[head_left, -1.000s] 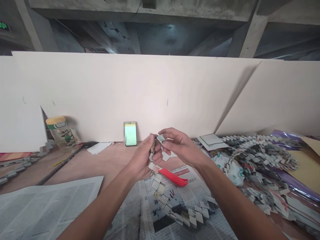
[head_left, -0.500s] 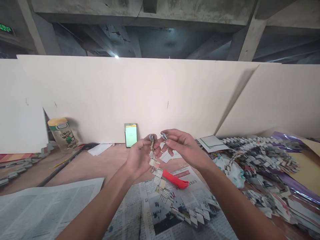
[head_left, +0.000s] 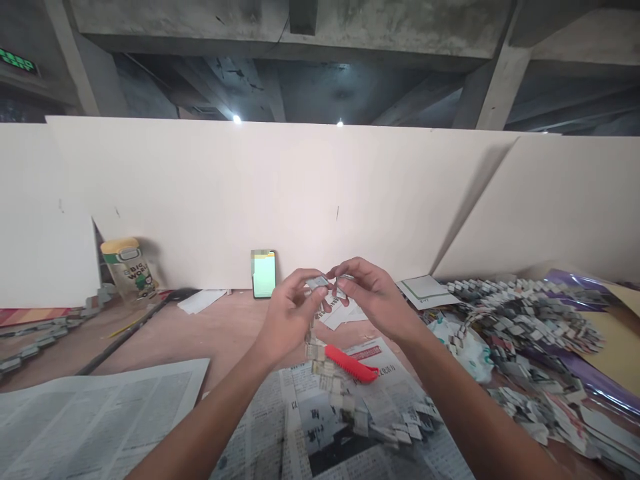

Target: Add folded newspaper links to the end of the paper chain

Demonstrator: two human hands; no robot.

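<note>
Both hands (head_left: 289,312) (head_left: 376,297) pinch folded paper pieces (head_left: 316,283); the paper chain (head_left: 331,383) hangs below the left.

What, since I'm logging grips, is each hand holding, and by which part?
The left hand pinches the paper chain by its upper end; the right hand a small paper piece, exact part unclear.

Two hands (head_left: 290,310), one phone (head_left: 264,276), one bottle (head_left: 133,273), one red tool (head_left: 351,364), one pencil (head_left: 123,329) and one desk (head_left: 225,333) are counted. At least two newspaper sheets (head_left: 100,423) are seen. By the hands, one paper chain (head_left: 336,385) is shown; its blurred links cannot be counted.
</note>
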